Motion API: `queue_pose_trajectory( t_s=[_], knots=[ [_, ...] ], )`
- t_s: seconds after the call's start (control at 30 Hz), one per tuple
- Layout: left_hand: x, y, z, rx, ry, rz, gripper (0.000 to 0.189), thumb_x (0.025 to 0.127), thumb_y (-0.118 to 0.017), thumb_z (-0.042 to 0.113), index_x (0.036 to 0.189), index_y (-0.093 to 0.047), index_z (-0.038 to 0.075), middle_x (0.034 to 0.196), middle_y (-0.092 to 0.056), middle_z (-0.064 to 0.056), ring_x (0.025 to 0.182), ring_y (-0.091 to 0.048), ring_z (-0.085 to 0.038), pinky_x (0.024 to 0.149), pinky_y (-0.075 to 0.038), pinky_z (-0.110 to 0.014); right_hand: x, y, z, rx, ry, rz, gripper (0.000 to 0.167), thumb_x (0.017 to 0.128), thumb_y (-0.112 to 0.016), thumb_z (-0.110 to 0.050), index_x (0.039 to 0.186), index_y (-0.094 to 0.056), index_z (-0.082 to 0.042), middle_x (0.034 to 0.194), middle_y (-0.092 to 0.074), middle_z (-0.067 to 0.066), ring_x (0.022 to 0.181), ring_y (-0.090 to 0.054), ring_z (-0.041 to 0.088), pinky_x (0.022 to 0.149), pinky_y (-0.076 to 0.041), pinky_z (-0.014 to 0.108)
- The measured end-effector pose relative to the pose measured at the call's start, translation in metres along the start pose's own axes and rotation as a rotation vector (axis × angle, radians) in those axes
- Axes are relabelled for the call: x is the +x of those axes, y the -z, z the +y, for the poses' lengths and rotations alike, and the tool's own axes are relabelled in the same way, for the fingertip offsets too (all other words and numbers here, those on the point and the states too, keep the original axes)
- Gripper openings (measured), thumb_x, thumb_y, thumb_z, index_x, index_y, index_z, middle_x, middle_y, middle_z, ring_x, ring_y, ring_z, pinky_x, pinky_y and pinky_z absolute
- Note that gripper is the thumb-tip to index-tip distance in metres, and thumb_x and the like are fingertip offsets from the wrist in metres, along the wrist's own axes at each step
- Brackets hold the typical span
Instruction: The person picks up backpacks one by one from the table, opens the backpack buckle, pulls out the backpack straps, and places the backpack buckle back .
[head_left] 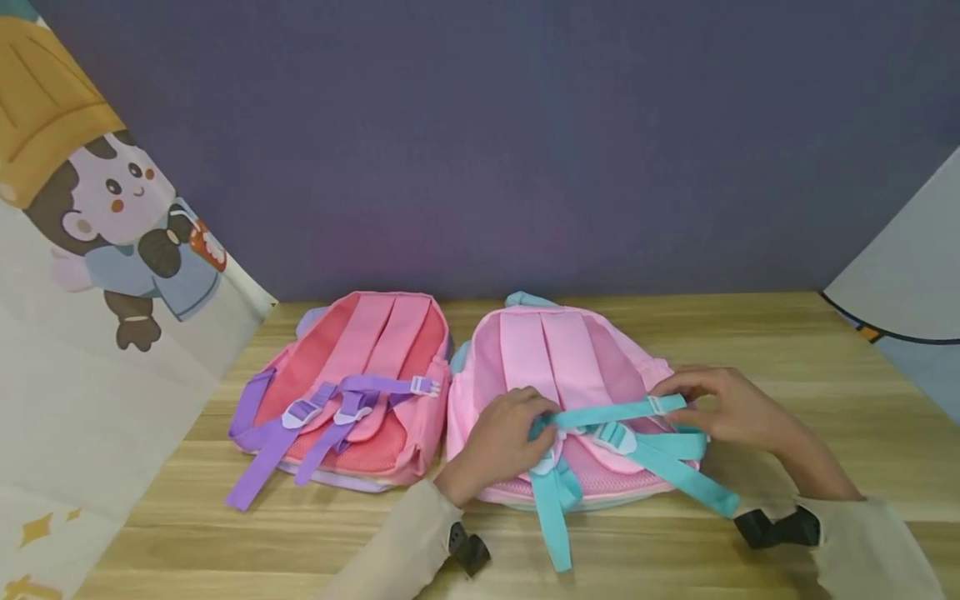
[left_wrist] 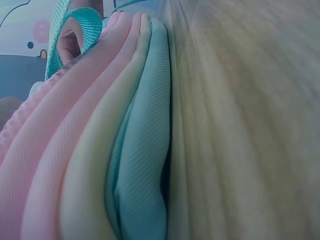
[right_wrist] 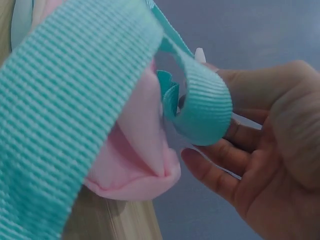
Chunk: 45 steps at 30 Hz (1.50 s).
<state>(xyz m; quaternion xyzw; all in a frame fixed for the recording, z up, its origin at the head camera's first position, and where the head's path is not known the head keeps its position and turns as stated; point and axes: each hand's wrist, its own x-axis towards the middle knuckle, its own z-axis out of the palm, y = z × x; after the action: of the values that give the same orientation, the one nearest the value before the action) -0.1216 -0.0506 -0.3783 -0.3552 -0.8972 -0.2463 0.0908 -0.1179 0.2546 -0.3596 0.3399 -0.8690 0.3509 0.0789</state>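
A light pink backpack (head_left: 573, 358) lies with its shoulder straps facing up. Across its lower part stretches a teal chest strap (head_left: 611, 413), held between both hands. My left hand (head_left: 501, 437) rests over the lower left of the bag and grips the strap's left end; its fingertips are partly hidden. At the other end, my right hand (head_left: 738, 410) pinches the strap near a small white buckle piece (head_left: 657, 405). Loose teal webbing (head_left: 553, 517) hangs from the bag toward the front. In the right wrist view, a teal loop (right_wrist: 207, 107) curves beside the right fingers.
A coral pink backpack (head_left: 345, 333) with purple straps (head_left: 262, 458) lies directly left of the light pink one. Both are on a wooden table (head_left: 810, 350). A dark panel (head_left: 525, 150) stands behind, and a cloth with a cartoon figure (head_left: 127, 200) hangs at left.
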Motion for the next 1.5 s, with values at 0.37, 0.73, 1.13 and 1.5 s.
queue_pose_trajectory(
  t_s=[0.37, 0.73, 1.13, 1.5],
  knots=[
    [-0.0016, -0.0017, -0.0014, 0.003, 0.004, -0.003, 0.021, 0.087, -0.061, 0.021, 0.104, -0.070, 0.011, 0.092, -0.067, 0.001, 0.086, -0.061, -0.012, 0.080, -0.049, -0.026, -0.0032, -0.0019, 0.0054, -0.018, -0.063, -0.029, 0.026, 0.075, -0.076, -0.001, 0.097, -0.070, -0.011, 0.087, -0.064, -0.012, 0.074, -0.054, -0.001, 0.065, -0.050, 0.022],
    [0.0014, -0.0002, -0.0022, -0.007, 0.001, -0.012, 0.022, 0.088, -0.060, 0.020, 0.106, -0.069, 0.011, 0.096, -0.066, 0.001, 0.089, -0.061, -0.013, 0.082, -0.049, -0.027, -0.0022, 0.0000, 0.0057, -0.058, -0.093, -0.050, 0.025, 0.075, -0.077, -0.004, 0.096, -0.068, -0.015, 0.087, -0.061, -0.014, 0.075, -0.052, -0.001, 0.066, -0.050, 0.022],
    [0.0035, -0.0010, -0.0016, -0.007, -0.007, -0.013, 0.022, 0.088, -0.059, 0.019, 0.106, -0.070, 0.011, 0.096, -0.066, 0.001, 0.089, -0.061, -0.013, 0.082, -0.049, -0.027, -0.0030, 0.0005, 0.0034, -0.079, -0.125, -0.072, 0.026, 0.075, -0.077, -0.004, 0.095, -0.066, -0.015, 0.087, -0.059, -0.013, 0.076, -0.051, -0.002, 0.067, -0.050, 0.023],
    [0.0020, -0.0018, -0.0016, -0.003, 0.004, -0.021, 0.022, 0.089, -0.059, 0.020, 0.106, -0.069, 0.011, 0.098, -0.066, 0.000, 0.091, -0.061, -0.014, 0.084, -0.049, -0.028, -0.0019, 0.0005, 0.0044, -0.090, -0.140, -0.099, 0.027, 0.075, -0.077, -0.004, 0.096, -0.065, -0.014, 0.086, -0.058, -0.013, 0.076, -0.050, -0.002, 0.067, -0.051, 0.023]
  ],
)
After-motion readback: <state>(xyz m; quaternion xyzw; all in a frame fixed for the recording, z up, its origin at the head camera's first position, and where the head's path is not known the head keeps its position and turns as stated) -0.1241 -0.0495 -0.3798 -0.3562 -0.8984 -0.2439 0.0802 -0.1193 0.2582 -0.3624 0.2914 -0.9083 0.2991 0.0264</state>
